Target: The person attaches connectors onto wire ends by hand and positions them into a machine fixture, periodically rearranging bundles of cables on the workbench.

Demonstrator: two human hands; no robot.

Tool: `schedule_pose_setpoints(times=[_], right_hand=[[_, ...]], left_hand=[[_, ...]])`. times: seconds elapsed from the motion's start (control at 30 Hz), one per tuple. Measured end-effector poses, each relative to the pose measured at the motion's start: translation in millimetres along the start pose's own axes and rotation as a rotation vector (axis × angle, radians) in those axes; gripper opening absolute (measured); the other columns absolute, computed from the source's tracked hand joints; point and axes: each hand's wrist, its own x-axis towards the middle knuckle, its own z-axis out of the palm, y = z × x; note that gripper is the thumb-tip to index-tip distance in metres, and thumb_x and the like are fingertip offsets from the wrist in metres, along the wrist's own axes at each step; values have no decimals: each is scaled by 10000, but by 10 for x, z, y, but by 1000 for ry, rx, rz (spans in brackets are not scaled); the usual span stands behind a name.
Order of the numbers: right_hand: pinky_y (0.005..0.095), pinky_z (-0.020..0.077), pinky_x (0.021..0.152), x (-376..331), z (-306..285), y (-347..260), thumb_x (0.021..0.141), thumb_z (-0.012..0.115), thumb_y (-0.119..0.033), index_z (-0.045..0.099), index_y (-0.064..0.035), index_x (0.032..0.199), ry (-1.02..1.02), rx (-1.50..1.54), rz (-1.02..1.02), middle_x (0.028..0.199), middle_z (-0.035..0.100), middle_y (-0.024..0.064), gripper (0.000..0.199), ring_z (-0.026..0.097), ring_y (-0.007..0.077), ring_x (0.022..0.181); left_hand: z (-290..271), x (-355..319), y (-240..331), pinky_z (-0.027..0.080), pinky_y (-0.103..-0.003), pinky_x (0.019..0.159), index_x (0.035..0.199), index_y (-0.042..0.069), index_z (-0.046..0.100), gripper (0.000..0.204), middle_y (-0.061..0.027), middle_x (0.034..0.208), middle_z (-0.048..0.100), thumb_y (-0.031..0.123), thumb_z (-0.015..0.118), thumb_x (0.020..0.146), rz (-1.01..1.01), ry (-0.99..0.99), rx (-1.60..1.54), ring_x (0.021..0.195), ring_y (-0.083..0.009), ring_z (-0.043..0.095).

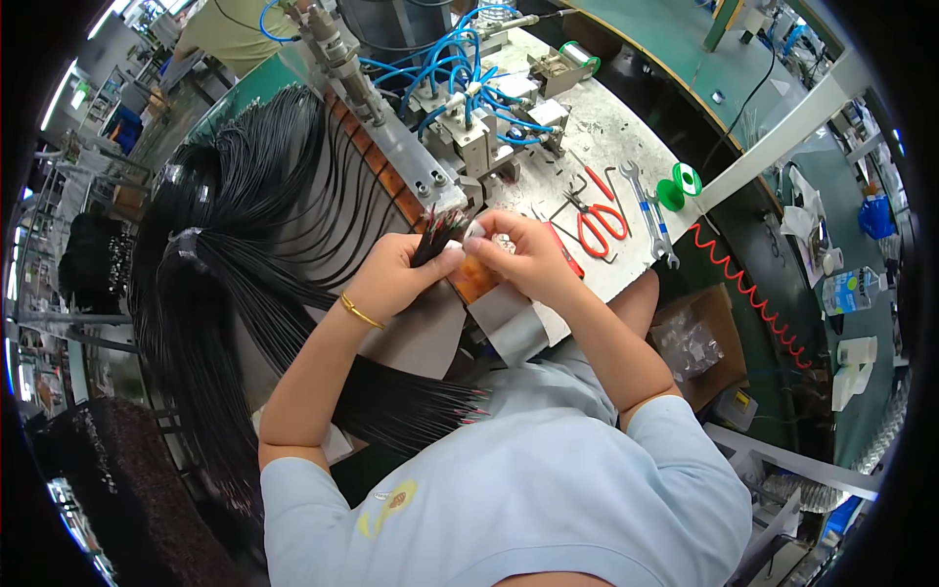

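Note:
My left hand [389, 274] is closed round a small bundle of black cables [428, 247], whose cut ends with thin coloured wires point up and away from me. Close by on its right, my right hand [528, 256] pinches with thumb and forefinger, almost touching the left thumb. Something small and white [475, 231] shows at its fingertips; whether it is a wrap on the finger or a held piece I cannot tell. Just beyond both hands stands a bench machine [469, 127] with metal cylinders and blue air hoses. Beneath them is a copper-coloured plate [475, 281].
Large bundles of long black cables [225, 254] drape at the left, and another bundle [406, 396] lies near my lap. On the white bench top are red-handled scissors [599, 230], wrenches [648, 210] and a green spool [672, 193]. A cardboard box [719, 342] stands lower right.

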Motion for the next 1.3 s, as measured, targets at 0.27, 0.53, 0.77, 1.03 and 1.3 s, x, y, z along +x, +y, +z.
schedule_pose_setpoints(times=[0.27, 0.53, 0.77, 1.03, 1.3], right_hand=[[273, 444, 661, 82, -145, 113, 841, 647, -94, 621, -10, 869, 17, -680, -539, 778, 610, 52, 93, 578, 145, 738], [289, 458, 683, 44, -108, 72, 817, 642, -57, 614, -2, 872, 2, -386, -438, 795, 620, 76, 82, 592, 175, 745], [290, 461, 666, 32, -108, 50, 814, 645, -55, 609, 5, 865, -29, -380, -330, 806, 624, 81, 87, 593, 180, 751], [338, 455, 690, 77, -51, 245, 817, 626, -50, 601, -10, 863, 137, -621, -627, 796, 602, 107, 66, 581, 266, 769], [333, 429, 690, 62, -23, 191, 904, 543, -119, 569, 2, 848, 84, -523, -473, 782, 572, 116, 135, 548, 253, 747]], left_hand=[[55, 46, -45, 356, -196, 464, 880, 36, 613, 151, 25, 662, 550, 179, 660, 880, -9, 76, 19, 523, -32, 461], [19, 44, -14, 391, -196, 469, 921, 19, 617, 166, 9, 691, 564, 173, 660, 878, -25, 8, -163, 528, -40, 476], [52, 53, -58, 409, -195, 480, 921, 22, 611, 157, -3, 722, 588, 167, 654, 880, -38, 20, -99, 536, -43, 486], [37, 44, -48, 399, -194, 468, 906, 35, 586, 154, 30, 666, 522, 174, 648, 888, -49, 18, -262, 517, -40, 469], [99, 23, 11, 403, -200, 471, 943, 34, 600, 196, 32, 699, 562, 210, 658, 880, -1, 98, -66, 527, -36, 477]])
